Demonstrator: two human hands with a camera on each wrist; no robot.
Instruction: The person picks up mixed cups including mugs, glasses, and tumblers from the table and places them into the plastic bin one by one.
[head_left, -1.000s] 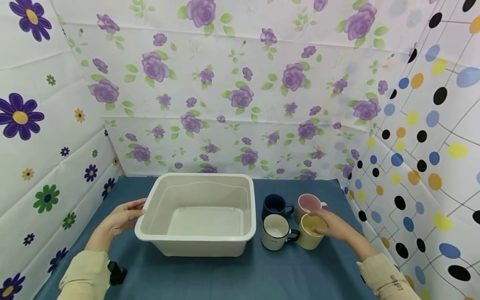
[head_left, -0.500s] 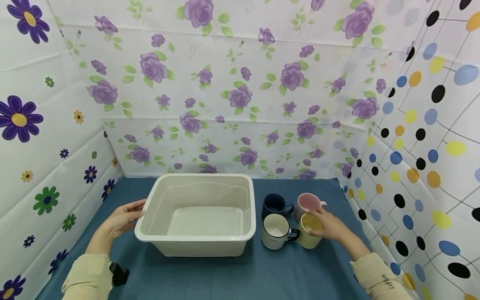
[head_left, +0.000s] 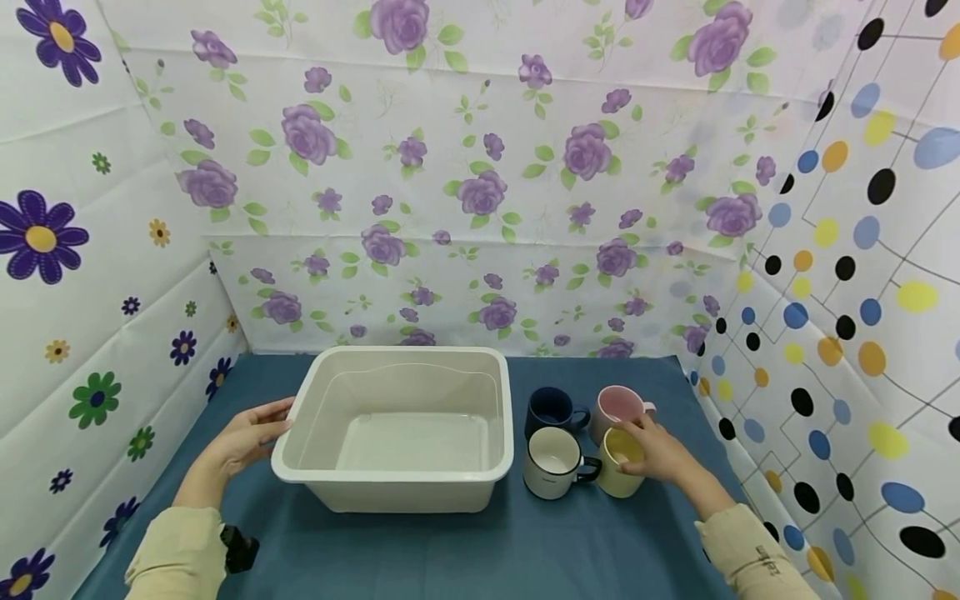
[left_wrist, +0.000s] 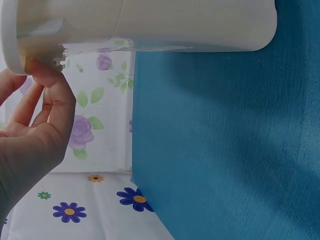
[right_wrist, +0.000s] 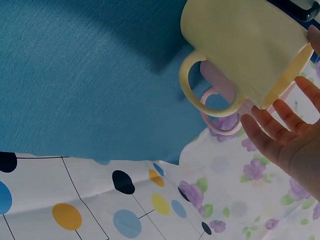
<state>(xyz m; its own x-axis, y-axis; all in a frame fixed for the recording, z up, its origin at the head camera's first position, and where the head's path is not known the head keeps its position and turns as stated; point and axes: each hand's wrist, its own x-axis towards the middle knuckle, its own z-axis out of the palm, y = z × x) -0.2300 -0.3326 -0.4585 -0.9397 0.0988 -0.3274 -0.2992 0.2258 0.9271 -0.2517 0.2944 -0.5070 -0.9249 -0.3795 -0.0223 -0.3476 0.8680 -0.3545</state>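
A large off-white plastic basin [head_left: 393,477] stands on the blue cloth. My left hand [head_left: 243,442] touches its left rim with thumb and fingertips, the fingers only loosely bent. To the basin's right stand several mugs close together. My right hand [head_left: 660,454] holds the yellow mug [head_left: 617,482] from above, with fingers and thumb at opposite parts of its rim. In the right wrist view, the handle of the yellow mug [right_wrist: 245,45] points away from the fingers. Around it are a pink mug [head_left: 617,404] behind, a white mug [head_left: 547,479] with a black handle, and a dark blue mug [head_left: 551,408].
Blue cloth [head_left: 420,558] covers the table. A rose-patterned sheet [head_left: 450,167] hangs behind, a flowered sheet [head_left: 97,333] on the left, and a dotted sheet [head_left: 825,275] on the right. A small black device [head_left: 238,548] sits at the left wrist.
My right hand has shifted slightly left on the yellow mug, and the mug has moved very slightly with it. The left hand and the basin stay in place.
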